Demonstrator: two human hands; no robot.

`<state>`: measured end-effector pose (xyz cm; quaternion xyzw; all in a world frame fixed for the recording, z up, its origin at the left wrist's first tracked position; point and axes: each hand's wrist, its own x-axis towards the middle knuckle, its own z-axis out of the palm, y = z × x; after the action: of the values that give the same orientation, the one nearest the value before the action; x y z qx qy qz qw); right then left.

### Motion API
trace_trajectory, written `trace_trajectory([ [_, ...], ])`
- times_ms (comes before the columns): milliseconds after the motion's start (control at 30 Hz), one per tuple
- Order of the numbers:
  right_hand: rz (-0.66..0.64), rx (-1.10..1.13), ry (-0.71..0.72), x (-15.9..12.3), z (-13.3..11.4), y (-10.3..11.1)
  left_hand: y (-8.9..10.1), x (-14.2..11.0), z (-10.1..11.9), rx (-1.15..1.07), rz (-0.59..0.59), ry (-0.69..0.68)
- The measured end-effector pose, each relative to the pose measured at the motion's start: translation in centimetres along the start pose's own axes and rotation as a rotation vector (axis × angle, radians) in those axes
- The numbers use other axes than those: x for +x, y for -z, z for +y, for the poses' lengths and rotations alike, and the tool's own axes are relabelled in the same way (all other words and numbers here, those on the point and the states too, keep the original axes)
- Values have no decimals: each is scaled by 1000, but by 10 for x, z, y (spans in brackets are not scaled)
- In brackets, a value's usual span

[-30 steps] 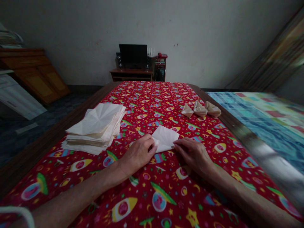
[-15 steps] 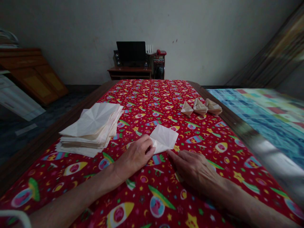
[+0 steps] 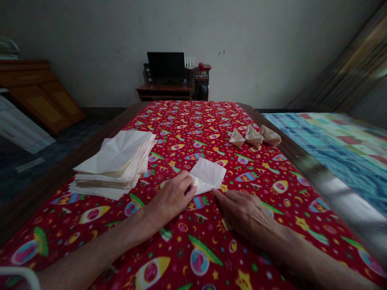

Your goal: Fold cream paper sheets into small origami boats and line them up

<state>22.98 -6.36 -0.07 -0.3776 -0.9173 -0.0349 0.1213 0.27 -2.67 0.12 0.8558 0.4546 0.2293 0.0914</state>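
Observation:
A creased white sheet of paper (image 3: 209, 172), partly folded, lies on the red patterned tablecloth (image 3: 199, 225) in front of me. My left hand (image 3: 177, 189) is closed on its left side, fingers curled, covering that part of the sheet. At the paper's lower right edge, the extended index fingertip of my right hand (image 3: 242, 207) touches the sheet; its other fingers lie low over the cloth. To the left rises a stack of creased paper sheets (image 3: 116, 161). Several folded paper shapes (image 3: 254, 136) stand in a row at the right, beyond my right hand.
Dark wooden table edges (image 3: 290, 145) show on both sides of the cloth. A bed with a checkered cover (image 3: 326, 149) adjoins the right side. Against the far wall stands a desk with a black monitor (image 3: 166, 67). A wooden cabinet (image 3: 39, 92) is at the left.
Both hands and the paper keep nearly the same places. The whole view has shifted very slightly.

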Motion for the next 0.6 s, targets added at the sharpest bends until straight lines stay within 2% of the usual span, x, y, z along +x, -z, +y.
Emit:
trace_trajectory([
  [200,31,-22,9,0,1,-2,0,1,-1,-2,0,1],
  [600,-53,-8,-58,3,-2,5,1,1,0,2,0,2],
])
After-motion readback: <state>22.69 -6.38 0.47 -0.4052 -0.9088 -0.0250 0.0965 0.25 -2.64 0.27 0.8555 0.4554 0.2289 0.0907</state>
